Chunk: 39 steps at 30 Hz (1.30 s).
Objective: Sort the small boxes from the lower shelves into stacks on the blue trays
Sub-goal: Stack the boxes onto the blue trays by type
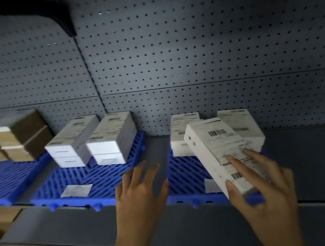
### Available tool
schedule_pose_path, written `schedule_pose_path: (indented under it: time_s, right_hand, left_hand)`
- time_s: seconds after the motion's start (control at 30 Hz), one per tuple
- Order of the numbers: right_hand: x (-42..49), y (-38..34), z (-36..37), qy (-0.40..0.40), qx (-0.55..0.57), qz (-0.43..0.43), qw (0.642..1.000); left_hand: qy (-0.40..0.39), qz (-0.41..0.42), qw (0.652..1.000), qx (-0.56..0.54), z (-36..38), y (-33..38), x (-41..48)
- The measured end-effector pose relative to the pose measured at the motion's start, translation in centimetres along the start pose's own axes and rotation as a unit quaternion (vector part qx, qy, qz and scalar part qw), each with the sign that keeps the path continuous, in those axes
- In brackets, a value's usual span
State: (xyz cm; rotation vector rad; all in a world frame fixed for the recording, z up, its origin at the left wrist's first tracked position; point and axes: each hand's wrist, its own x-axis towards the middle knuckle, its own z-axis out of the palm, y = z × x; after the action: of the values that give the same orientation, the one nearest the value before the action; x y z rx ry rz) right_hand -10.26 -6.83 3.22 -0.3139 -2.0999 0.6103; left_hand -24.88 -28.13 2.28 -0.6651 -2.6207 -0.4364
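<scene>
Right hand [261,188] grips tilted white box [219,154]; left hand [140,190] spread.

The single view sits at the person's head, close in front of a grey shelf [312,163], and faces forward and slightly down into it. The pegboard back panel [187,44] fills the far upper half, bowed by the wide lens. Blue trays [107,180] run left to right across the middle, blurred at the left end. The left hand [140,192] and right hand [268,189] enter from the near bottom edge. The white box [219,152] the right hand grips is near enough to show its barcodes.
</scene>
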Motion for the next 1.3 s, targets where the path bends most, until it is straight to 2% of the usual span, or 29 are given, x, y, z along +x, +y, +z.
schedule_pose_path:
  time_s: [0.17,0.4,0.57,0.9,1.1,1.3]
  right_hand:
    - [-1.7,-7.2,5.1,-0.012,0.008,-0.012,1.000]
    - [-1.5,-17.1,12.7,-0.013,-0.016,-0.003,1.000]
    - [0.9,-21.4,17.0,-0.009,-0.005,0.003,1.000]
    - [7.9,-21.6,26.2,0.002,-0.086,-0.016,0.996]
    - [9.1,-20.9,30.4,-0.005,-0.151,0.023,0.988]
    - [8.7,-21.1,31.3,0.004,-0.175,0.032,0.984]
  left_hand:
    - [0.031,-0.025,0.999,-0.014,-3.0,-7.7,-1.5]
    - [0.022,-0.033,0.998,-0.041,-7.6,-19.2,-3.4]
    - [0.005,-0.048,0.998,-0.037,-9.4,-24.8,-3.6]
    - [-0.036,-0.024,0.999,-0.017,-9.6,-29.1,0.2]
    - [-0.050,0.011,0.999,0.009,-8.6,-29.8,3.3]
    - [-0.063,0.023,0.997,-0.041,-8.1,-29.0,4.9]
